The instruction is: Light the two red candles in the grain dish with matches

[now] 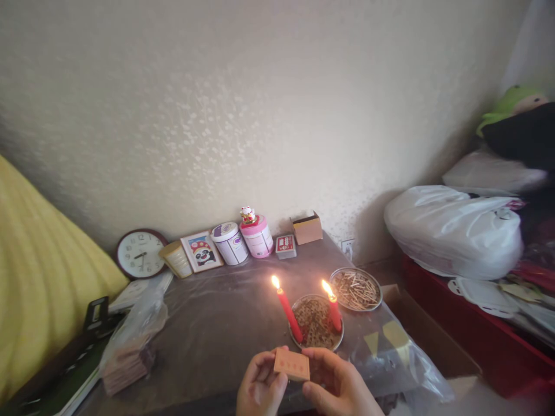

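Observation:
Both my hands hold a small orange matchbox (292, 364) near the table's front edge. My left hand (260, 386) grips its left end and my right hand (336, 384) pinches its right end. Just beyond it stands a round metal dish (336, 342) with two lit red candles, the left candle (289, 315) tilted and the right candle (334, 311) nearly upright. A second metal dish (378, 297) full of matchsticks sits behind and to the right.
Along the wall stand a clock (139, 253), a panda picture (202, 251), two tubs (243, 240), a red-and-white packet (285, 246) and an open cardboard box (307, 227). A plastic bag of stacked packs (130, 346) lies at left. A white bag (451, 228) rests at right.

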Demonstrator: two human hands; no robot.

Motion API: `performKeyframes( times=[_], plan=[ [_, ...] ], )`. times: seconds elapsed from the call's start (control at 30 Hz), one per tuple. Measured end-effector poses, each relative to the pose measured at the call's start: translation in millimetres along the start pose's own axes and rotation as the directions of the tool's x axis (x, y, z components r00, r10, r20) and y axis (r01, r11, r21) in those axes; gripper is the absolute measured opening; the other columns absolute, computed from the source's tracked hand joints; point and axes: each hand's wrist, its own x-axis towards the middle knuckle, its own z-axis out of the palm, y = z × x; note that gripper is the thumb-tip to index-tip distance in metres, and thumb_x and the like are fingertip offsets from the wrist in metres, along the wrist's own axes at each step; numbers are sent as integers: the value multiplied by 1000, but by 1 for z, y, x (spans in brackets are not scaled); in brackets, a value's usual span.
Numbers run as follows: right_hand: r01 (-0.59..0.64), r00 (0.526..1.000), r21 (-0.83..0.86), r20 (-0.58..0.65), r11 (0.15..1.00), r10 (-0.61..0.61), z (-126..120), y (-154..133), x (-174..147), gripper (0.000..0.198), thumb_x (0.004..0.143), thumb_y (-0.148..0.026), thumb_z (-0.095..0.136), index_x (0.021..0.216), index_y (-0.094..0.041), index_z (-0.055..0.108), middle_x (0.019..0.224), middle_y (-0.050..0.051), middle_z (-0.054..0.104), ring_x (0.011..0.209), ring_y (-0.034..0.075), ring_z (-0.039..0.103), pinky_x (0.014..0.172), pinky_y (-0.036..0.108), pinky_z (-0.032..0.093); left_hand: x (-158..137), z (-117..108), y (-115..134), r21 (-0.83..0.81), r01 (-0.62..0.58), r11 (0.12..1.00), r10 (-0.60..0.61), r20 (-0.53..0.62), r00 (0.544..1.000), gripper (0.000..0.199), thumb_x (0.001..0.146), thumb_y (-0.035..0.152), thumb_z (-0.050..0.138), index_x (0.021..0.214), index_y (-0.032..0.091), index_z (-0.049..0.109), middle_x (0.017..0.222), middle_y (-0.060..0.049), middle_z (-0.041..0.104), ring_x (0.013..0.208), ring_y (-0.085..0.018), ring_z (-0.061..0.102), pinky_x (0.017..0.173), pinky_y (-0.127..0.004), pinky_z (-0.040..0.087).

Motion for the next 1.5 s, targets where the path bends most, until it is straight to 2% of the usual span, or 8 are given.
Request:
performKeyframes(
  times=[0.57, 0.67, 0.8, 1.0, 1.13, 1.27, 1.37, 1.5],
  plan=[
    [20, 999, 7, -33, 1000, -19, 0, -1, -1, 50, 72, -45, 74, 110, -19, 57, 112, 14, 71, 101, 28, 66, 88, 37, 49, 7, -11, -12, 47, -2, 999, 4, -49, 999, 35, 48, 41, 87, 70, 19, 73, 79, -11, 78, 77, -24, 70, 74, -30, 54],
    [56, 995, -91, -81, 994, -64, -4, 0, -2, 43, 76, -43, 71, 110, -19, 59, 102, 11, 73, 94, 26, 67, 83, 35, 50, 7, -10, -12, 57, 38, 998, -37, -33, 999, 35, 51, 42, 86, 71, 18, 70, 77, -10, 77, 72, -23, 70, 70, -30, 54],
    [69, 987, -313, -118, 947, -111, -7, 3, -2, 22, 84, -38, 62, 91, -18, 66, 80, 5, 71, 73, 19, 64, 66, 26, 48, 4, -7, -6, 207, 55, 977, -54, -9, 999, 37, 58, 48, 81, 68, 19, 61, 60, -5, 72, 52, -18, 65, 52, -25, 50],
    [-160, 977, -240, -181, 958, 118, -4, 7, 1, 35, 81, -48, 57, 64, -18, 55, 49, -4, 51, 45, 11, 47, 45, 21, 35, -4, -1, -1, 355, 110, 928, -120, 5, 993, 42, 63, 57, 72, 79, 19, 63, 49, -1, 66, 36, -14, 55, 36, -21, 39],
    [-215, 962, -244, -220, 946, 162, -4, 7, 3, 40, 79, -53, 53, 59, -18, 51, 45, -4, 49, 40, 9, 43, 41, 21, 31, -9, 0, -11, 438, -64, 897, 49, 46, 998, 42, 59, 46, 78, 90, 20, 68, 74, -8, 75, 54, -22, 67, 47, -28, 52],
    [-223, 956, -252, -245, 942, 161, -5, 5, 4, 42, 77, -57, 52, 59, -19, 51, 43, -5, 47, 40, 10, 40, 41, 22, 32, -11, -5, -20, 599, -350, 720, 287, 202, 937, 41, 53, 26, 79, 93, 25, 72, 89, -7, 77, 79, -27, 71, 69, -30, 55],
    [-214, 954, -266, -263, 940, 143, -6, 2, 4, 42, 76, -57, 51, 58, -19, 51, 44, -4, 47, 41, 11, 41, 40, 22, 30, -9, -10, -20, 658, -387, 645, 312, 236, 920, 34, 55, 25, 78, 89, 27, 73, 85, -5, 77, 74, -26, 71, 68, -29, 54],
    [-190, 947, -303, -308, 934, 93, -13, -2, 5, 40, 78, -53, 52, 56, -20, 49, 44, -5, 45, 42, 10, 40, 41, 23, 29, -4, -15, -18, 669, -366, 646, 289, 230, 929, 32, 56, 27, 77, 88, 27, 72, 85, -4, 77, 75, -26, 71, 68, -29, 54]
  ],
)
